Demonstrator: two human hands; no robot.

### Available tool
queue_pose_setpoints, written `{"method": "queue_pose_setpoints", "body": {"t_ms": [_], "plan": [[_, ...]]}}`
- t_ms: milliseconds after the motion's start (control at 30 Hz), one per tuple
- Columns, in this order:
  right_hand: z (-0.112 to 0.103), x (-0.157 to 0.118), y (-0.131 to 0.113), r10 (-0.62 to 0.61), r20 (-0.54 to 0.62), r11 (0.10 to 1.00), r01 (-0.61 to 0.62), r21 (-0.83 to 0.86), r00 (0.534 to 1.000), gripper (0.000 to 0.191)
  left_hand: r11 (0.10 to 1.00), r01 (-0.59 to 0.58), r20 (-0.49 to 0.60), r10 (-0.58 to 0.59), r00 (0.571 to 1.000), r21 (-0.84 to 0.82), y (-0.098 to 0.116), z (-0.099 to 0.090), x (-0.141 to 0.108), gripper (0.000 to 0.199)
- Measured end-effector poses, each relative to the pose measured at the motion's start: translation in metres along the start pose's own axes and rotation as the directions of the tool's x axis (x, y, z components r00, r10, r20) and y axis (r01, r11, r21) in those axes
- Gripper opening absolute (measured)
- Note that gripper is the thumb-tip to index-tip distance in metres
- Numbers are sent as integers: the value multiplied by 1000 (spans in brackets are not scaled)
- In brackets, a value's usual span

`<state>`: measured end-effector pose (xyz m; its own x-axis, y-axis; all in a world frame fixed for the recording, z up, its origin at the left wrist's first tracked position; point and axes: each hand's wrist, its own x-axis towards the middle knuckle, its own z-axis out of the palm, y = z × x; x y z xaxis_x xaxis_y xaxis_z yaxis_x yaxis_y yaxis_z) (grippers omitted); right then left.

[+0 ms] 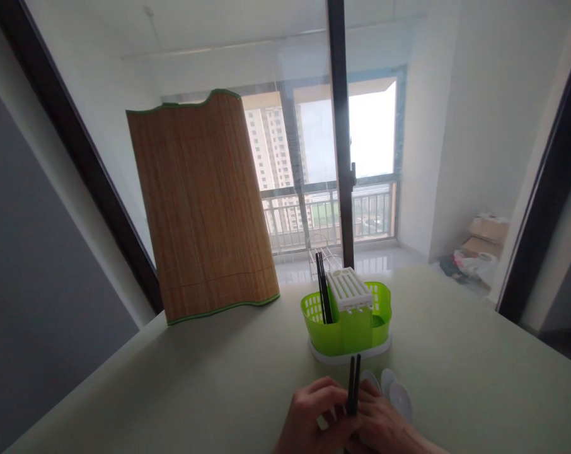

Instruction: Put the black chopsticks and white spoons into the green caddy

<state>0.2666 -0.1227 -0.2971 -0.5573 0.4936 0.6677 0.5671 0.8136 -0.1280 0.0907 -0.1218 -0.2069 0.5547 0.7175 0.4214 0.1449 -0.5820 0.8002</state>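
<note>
A pair of black chopsticks (354, 383) stands nearly upright between my two hands, close to the table's near side. My left hand (314, 413) is closed, its thumb and fingers pinched on the lower part of them. From the right, my right hand (384, 421) also closes on them, though its fingertips are partly hidden. White spoons (401, 401) lie just beyond and beside my right hand. Farther off is a bright green utensil holder (323, 339) with a white slotted top (349, 290) and a white base. More black chopsticks (324, 293) lean in its left compartment.
A bamboo mat (205, 214) with green edging stands upright at the left of the pale table (210, 391). Behind the table are glass panels with a dark frame post (341, 126). Cardboard boxes and bags (484, 243) lie on the floor at the right.
</note>
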Motion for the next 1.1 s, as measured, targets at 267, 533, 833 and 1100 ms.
{"method": "queue_pose_setpoints", "body": {"t_ms": [267,533,833,1100], "plan": [[-13,9,0,-49,-26,996,47,-75,998,30,988,30,-57,-22,998,153,24,-26,9,10],[-58,23,-6,-48,3,995,48,-84,999,13,968,119,-579,31,815,220,52,-113,95,29],[-67,25,3,-17,-23,992,14,-128,1000,12,914,267,-385,-138,912,305,-37,-96,157,27],[-67,21,7,14,-3,989,-14,-144,1000,10,754,393,-388,-198,900,527,-41,-79,158,25]]}}
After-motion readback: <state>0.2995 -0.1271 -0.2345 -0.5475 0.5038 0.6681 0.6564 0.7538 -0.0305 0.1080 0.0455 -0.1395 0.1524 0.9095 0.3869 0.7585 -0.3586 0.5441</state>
